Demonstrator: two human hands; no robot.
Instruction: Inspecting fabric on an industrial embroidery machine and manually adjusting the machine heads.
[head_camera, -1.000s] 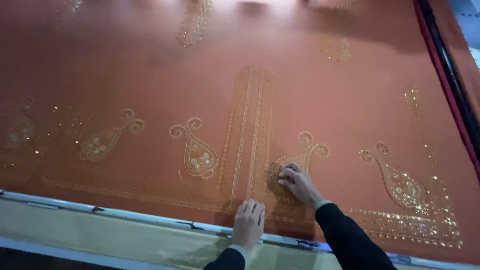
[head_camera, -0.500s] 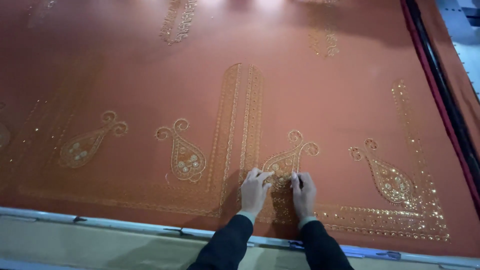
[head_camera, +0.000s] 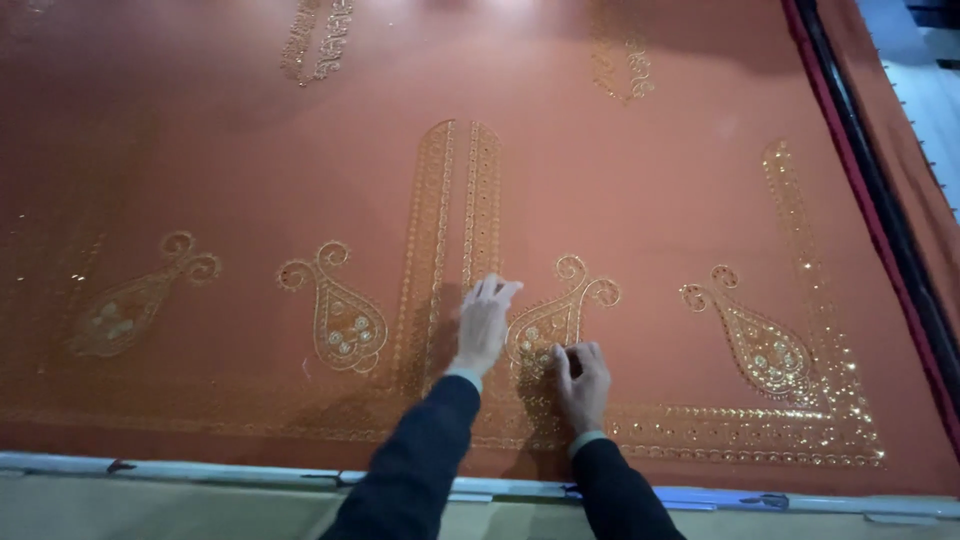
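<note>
A large rust-orange cloth lies stretched flat, worked with gold beaded paisleys and borders. My left hand rests flat on it, fingers spread, between a tall twin gold band and a paisley motif. My right hand sits on the lower part of that paisley with its fingertips pinched together on the beadwork; whether it holds a small tool I cannot tell. Both arms wear dark sleeves.
More paisleys lie at left, far left and right. A gold border runs along the near hem. A pale frame rail edges the cloth in front; a dark bar runs down the right side.
My left hand has moved up from the near frame edge onto the cloth beside the twin band. The view has shifted, so the motifs sit further left.
</note>
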